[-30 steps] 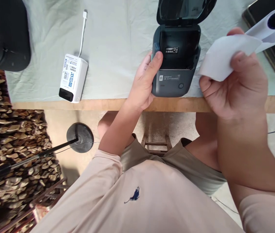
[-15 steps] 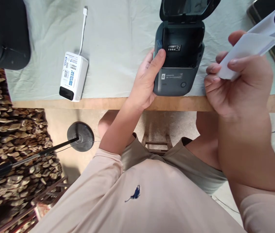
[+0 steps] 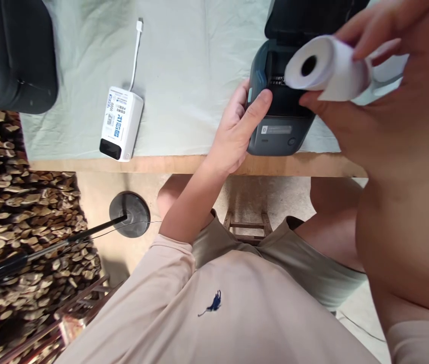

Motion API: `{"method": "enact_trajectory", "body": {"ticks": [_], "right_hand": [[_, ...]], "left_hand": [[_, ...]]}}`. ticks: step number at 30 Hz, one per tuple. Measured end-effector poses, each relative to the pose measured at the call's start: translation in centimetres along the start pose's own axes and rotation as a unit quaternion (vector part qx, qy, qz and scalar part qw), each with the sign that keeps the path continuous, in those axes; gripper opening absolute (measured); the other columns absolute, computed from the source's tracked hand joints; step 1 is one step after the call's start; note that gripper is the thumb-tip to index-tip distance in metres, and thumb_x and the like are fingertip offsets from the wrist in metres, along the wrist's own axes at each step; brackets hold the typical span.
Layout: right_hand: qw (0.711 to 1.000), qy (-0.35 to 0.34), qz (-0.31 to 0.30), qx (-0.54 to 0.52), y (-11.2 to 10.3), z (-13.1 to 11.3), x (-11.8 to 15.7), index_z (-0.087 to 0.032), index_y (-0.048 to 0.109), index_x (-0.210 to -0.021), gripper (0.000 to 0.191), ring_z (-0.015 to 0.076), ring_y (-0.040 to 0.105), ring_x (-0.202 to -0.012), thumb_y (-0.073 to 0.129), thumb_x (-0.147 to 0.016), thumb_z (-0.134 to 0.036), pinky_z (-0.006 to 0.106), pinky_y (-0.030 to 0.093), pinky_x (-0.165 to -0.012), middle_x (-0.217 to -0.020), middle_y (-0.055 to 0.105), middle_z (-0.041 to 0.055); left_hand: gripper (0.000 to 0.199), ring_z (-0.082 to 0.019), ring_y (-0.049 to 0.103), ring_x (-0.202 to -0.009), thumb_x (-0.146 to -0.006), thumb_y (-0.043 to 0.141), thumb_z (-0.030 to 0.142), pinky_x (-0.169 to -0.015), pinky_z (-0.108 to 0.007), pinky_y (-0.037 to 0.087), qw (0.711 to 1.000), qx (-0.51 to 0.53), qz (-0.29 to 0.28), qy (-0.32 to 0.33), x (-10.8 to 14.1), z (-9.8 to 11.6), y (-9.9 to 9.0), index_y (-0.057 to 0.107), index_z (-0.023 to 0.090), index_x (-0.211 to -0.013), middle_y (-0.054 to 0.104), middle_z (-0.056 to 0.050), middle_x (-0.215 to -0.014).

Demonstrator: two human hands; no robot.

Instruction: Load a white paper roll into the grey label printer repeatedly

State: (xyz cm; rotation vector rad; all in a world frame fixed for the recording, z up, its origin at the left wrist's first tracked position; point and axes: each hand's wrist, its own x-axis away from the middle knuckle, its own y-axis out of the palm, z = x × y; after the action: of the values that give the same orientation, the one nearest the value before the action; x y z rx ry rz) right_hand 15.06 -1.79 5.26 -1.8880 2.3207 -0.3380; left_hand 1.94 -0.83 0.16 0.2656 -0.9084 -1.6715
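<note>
Head view shows the left hand (image 3: 237, 131) closed on the left side of the printer (image 3: 280, 139), thumb over the rim of the open bay (image 3: 285, 99) and fingers round the outer wall; the printer sits at the near edge of the table (image 3: 161, 164), its lid (image 3: 293, 20) swung up and away, cut off at the top of the view. The right hand (image 3: 392, 111) is clamped on the white roll (image 3: 345, 65), fingers on its far side and thumb beneath the near side; the roll is held over the right part of the bay, one end with its dark core turned left, a paper edge (image 3: 331, 94) loose on the near side; whether roll and printer touch, I cannot tell. Bringing the roll to the bay looks like the step in hand, with the left hand as brace; the roll does not appear seated. The next move calls for squaring the roll with the bay, then lowering it between the walls, loose paper kept free; the left thumb could foul it, and slack paper could fold underneath. The power bank (image 3: 121, 121), with its cable (image 3: 136, 58), lies well apart to the left.
</note>
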Motion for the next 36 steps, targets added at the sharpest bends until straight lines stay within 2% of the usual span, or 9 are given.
{"method": "enact_trajectory", "body": {"ticks": [2, 4, 6, 11, 17, 24, 30, 33, 36], "right_hand": [[0.969, -0.118, -0.072, 0.204, 0.0, -0.2, -0.4, -0.024, 0.054, -0.083, 0.02, -0.0041, 0.043, -0.084, 0.05, -0.064, -0.027, 0.007, 0.037, -0.072, -0.085, 0.05, -0.0111], [0.938, -0.18, -0.08, 0.284, 0.0, 0.2, -0.8, -0.027, 0.051, -0.09, 0.023, -0.0009, 0.044, -0.087, 0.045, -0.068, -0.033, 0.015, 0.037, -0.082, -0.088, 0.05, -0.011], [0.918, -0.204, -0.076, 0.331, 0.0, 0.7, -1.2, -0.027, 0.048, -0.095, 0.026, 0.0033, 0.044, -0.091, 0.041, -0.071, -0.035, 0.024, 0.033, -0.09, -0.091, 0.048, -0.009], [0.854, -0.18, -0.105, 0.477, 0.3, 1.4, -1.6, -0.024, 0.045, -0.095, 0.027, 0.0138, 0.044, -0.096, 0.037, -0.071, -0.034, 0.036, 0.034, -0.086, -0.084, 0.047, -0.0013], [0.86, -0.192, -0.11, 0.46, 0.5, 1.6, -1.5, -0.03, 0.047, -0.097, 0.028, 0.0123, 0.044, -0.1, 0.029, -0.076, -0.035, 0.038, 0.035, -0.087, -0.09, 0.051, -0.005], [0.868, -0.279, -0.035, 0.409, 0.5, 2.2, 0.3, -0.035, 0.051, -0.088, 0.022, 0.0083, 0.042, -0.1, 0.043, -0.069, -0.03, 0.037, 0.034, -0.093, -0.091, 0.051, -0.0145], [0.877, -0.314, -0.034, 0.363, 1.3, 3.5, 1.6, -0.037, 0.056, -0.082, 0.02, 0.008, 0.042, -0.098, 0.051, -0.063, -0.031, 0.034, 0.038, -0.092, -0.09, 0.053, -0.0158], [0.895, -0.32, -0.046, 0.309, 1.2, 3.7, 1.7, -0.034, 0.056, -0.083, 0.022, 0.0073, 0.043, -0.096, 0.051, -0.062, -0.028, 0.032, 0.039, -0.091, -0.09, 0.053, -0.0133], [0.945, -0.252, 0.021, 0.207, 1.1, 3.5, 1.4, -0.027, 0.056, -0.082, 0.019, 0.0026, 0.046, -0.086, 0.047, -0.065, -0.025, 0.023, 0.041, -0.083, -0.085, 0.053, -0.0084]], "left_hand": [[0.018, -0.017, 0.038, -0.115, -0.068, 0.049, 0.013, -0.084, -0.023, 0.044, 0.984, 0.143, 0.097, -0.041, 0.0, 0.0, 0.1, 0.061, 0.019, -0.08, 0.062, 0.005, -0.087], [0.035, -0.019, 0.036, -0.113, -0.073, 0.028, 0.015, -0.073, -0.024, 0.042, 0.916, 0.325, 0.222, -0.076, 0.0, 0.0, 0.0, 0.063, 0.007, -0.071, 0.058, 0.004, -0.087], [0.059, -0.02, 0.036, -0.109, -0.071, 0.005, 0.015, -0.065, -0.023, 0.038, 0.879, 0.401, 0.245, -0.084, -0.1, 0.0, -0.3, 0.061, -0.003, -0.07, 0.053, 0.003, -0.084], [0.034, -0.016, 0.043, -0.108, -0.076, 0.028, 0.013, -0.07, -0.015, 0.041, 0.98, 0.175, 0.073, -0.058, -0.1, 0.1, -0.3, 0.061, 0.009, -0.085, 0.057, 0.005, -0.085], [0.023, -0.015, 0.051, -0.102, -0.073, 0.046, 0.026, -0.069, -0.017, 0.044, 0.999, -0.046, 0.014, 0.003, -0.1, 0.0, -0.5, 0.054, 0.018, -0.093, 0.055, 0.004, -0.075], [0.013, -0.013, 0.054, -0.092, -0.077, 0.041, 0.029, -0.066, -0.019, 0.047, 0.997, -0.025, -0.051, 0.043, -0.2, 0.3, -0.8, 0.049, 0.021, -0.084, 0.056, 0.001, -0.077], [0.008, -0.002, 0.048, -0.059, -0.074, 0.044, 0.012, -0.059, -0.016, 0.041, 0.997, -0.035, -0.05, 0.048, -0.1, 0.6, -1.0, 0.046, 0.019, -0.078, 0.047, 0.005, -0.062], [0.014, -0.003, 0.048, -0.06, -0.07, 0.047, 0.008, -0.059, -0.016, 0.04, 0.997, -0.053, -0.043, 0.033, -0.1, 0.5, -1.2, 0.047, 0.019, -0.078, 0.048, 0.004, -0.063], [0.026, -0.008, 0.052, -0.07, -0.065, 0.054, 0.007, -0.068, -0.02, 0.041, 0.998, -0.065, -0.012, 0.004, -0.1, 0.3, -1.3, 0.051, 0.025, -0.084, 0.054, 0.003, -0.07]]}}
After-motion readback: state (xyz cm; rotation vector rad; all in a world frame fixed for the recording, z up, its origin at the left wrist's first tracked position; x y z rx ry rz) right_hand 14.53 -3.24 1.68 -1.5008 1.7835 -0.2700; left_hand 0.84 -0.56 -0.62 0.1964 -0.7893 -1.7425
